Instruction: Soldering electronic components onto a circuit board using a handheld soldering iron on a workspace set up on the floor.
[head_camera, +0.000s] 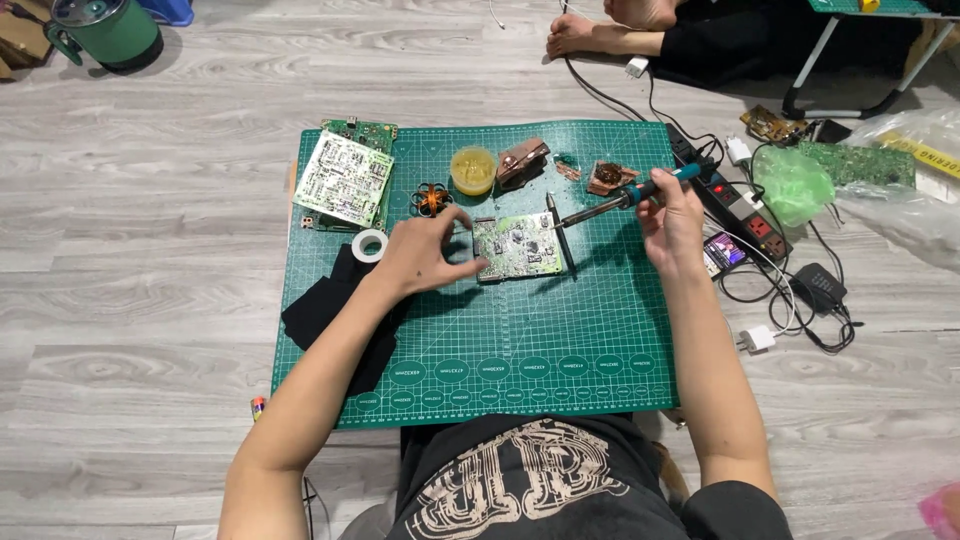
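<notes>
A small green circuit board (520, 246) lies near the middle of the green cutting mat (520, 350). My left hand (428, 250) rests on the mat at the board's left edge, thumb and fingers gripping it. My right hand (668, 215) holds a soldering iron (625, 198) with a blue and black handle, its metal tip pointing left and hovering just above the board's right edge. A pair of tweezers (560, 235) lies along the board's right side.
On the mat lie a larger circuit board (345, 178), a tape roll (370, 244), a yellow flux tub (473, 169), a small orange coil part (430, 199), copper-coloured parts (523, 160) and black cloth (335, 305). A power strip (735, 205), phone (725, 252), cables and another person's feet (600, 30) are at right.
</notes>
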